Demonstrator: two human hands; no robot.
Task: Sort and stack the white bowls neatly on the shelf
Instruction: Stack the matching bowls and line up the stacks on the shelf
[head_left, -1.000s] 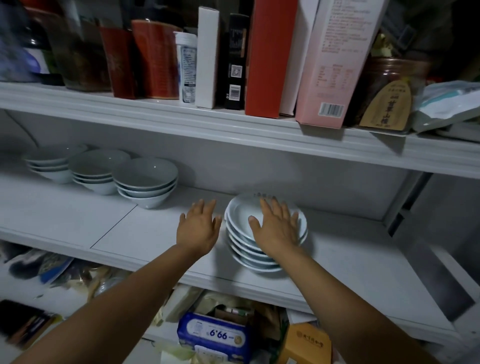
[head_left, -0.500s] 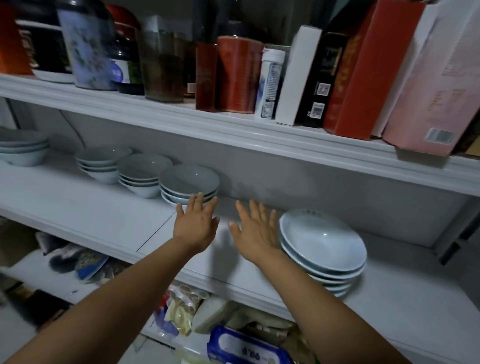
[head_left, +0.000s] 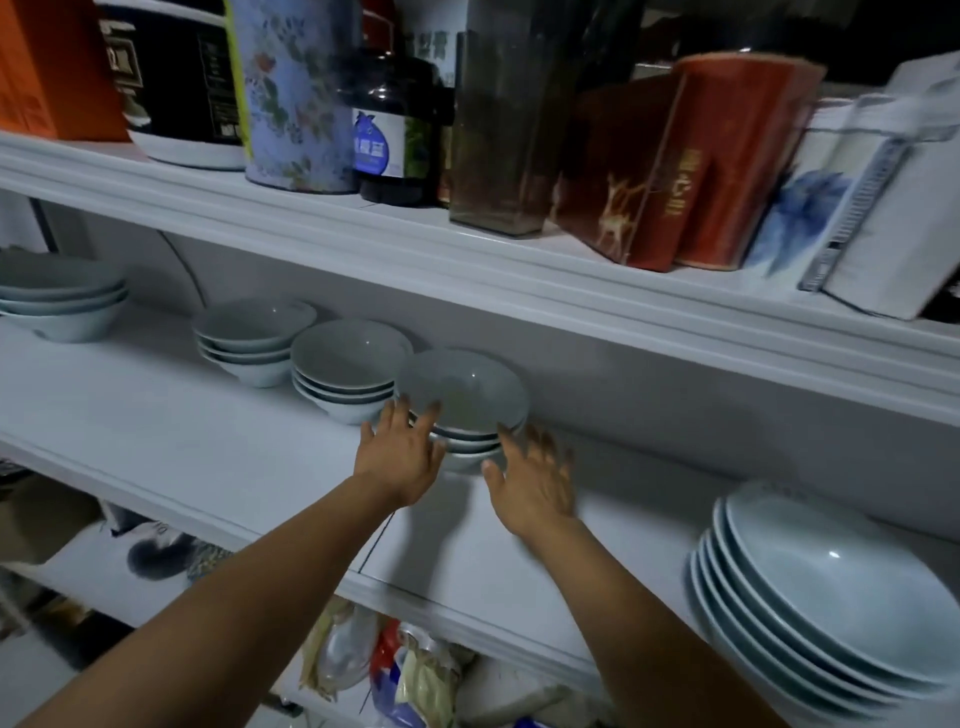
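The middle shelf (head_left: 208, 431) carries five stacks of white bowls. Three stacks of small bowls stand in a row near the back wall: a left stack (head_left: 254, 327), a centre stack (head_left: 350, 364) and a right stack (head_left: 462, 397), the centre and right stacks almost touching. A stack of wider bowls (head_left: 57, 296) sits at the far left edge of the view. A stack of broad shallow bowls (head_left: 831, 597) sits at the near right, well apart from the row.

Both arms reach forward over the shelf's front edge.

- The left grip (head_left: 400, 457), a bare hand, is released, fingers straight and spread. Its fingertips lie against the left side of the right stack.
- The right grip (head_left: 532, 480) is also released, fingers spread, just beside the right side of the same stack. It is motion-blurred, so contact cannot be confirmed.

The right stack therefore stands between the two palms, resting on the shelf.

The upper shelf (head_left: 467, 249) holds a floral tin (head_left: 296, 93), a dark jar (head_left: 397, 124) and red boxes (head_left: 675, 166).
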